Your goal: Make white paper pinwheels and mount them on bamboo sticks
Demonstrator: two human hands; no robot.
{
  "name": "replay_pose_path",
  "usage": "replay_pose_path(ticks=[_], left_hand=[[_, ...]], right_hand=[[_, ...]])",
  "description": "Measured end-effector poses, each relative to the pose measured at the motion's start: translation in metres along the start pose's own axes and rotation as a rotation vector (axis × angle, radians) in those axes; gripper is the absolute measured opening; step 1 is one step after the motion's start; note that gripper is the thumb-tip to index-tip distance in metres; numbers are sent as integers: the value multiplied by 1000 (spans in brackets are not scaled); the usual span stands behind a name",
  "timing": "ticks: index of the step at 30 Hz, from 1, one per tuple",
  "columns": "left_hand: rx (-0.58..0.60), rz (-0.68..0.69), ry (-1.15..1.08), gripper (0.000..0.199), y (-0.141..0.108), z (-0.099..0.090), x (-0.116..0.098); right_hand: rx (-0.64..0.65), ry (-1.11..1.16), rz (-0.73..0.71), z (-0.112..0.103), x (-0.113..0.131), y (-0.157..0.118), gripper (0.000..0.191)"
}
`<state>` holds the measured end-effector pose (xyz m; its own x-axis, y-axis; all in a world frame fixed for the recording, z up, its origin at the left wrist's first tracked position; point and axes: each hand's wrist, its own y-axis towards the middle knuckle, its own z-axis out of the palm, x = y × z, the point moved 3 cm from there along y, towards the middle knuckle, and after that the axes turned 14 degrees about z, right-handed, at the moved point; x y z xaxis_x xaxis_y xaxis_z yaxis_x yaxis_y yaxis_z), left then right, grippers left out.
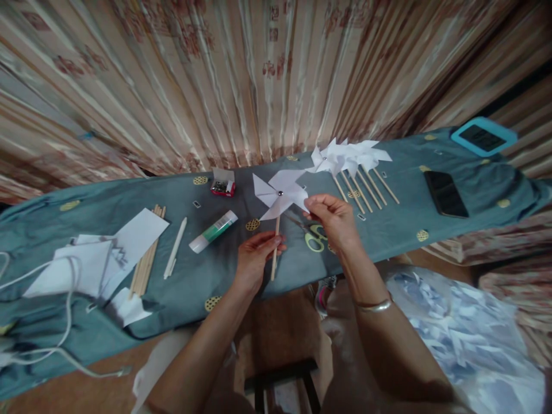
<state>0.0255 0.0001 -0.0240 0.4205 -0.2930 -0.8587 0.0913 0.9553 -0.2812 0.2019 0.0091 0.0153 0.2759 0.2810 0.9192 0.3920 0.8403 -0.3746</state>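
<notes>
A white paper pinwheel with a shiny pin at its centre is held up over the table. My left hand is closed round its wooden stick, thumb and fingers pinching it below the blades. With thumb and forefinger, my right hand pinches the tip of the right-hand blade. Green-handled scissors lie on the cloth between the two hands, partly covered by my right hand. Left of the pinwheel are a glue stick and a small open red box of pins.
Several finished pinwheels lie at the back right. Farther right are a phone and a blue-framed clock. A white pen, wooden sticks, paper sheets and a white cable lie left. A plastic bag is below right.
</notes>
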Motion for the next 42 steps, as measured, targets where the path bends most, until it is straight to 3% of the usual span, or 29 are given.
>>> replay_pose_path(ticks=[13, 29, 36, 42], left_hand=[[-8, 51, 10, 49, 6, -7, -6], [-4, 56, 3, 48, 6, -8, -6], [-23, 52, -4, 50, 5, -7, -10], [-26, 41, 15, 48, 4, -8, -10]], right_hand=[[139, -17, 124, 20, -17, -8, 39], [303, -13, 106, 42, -21, -16, 44], [291, -96, 83, 36, -17, -15, 44], [100, 42, -15, 6, -8, -4, 42]])
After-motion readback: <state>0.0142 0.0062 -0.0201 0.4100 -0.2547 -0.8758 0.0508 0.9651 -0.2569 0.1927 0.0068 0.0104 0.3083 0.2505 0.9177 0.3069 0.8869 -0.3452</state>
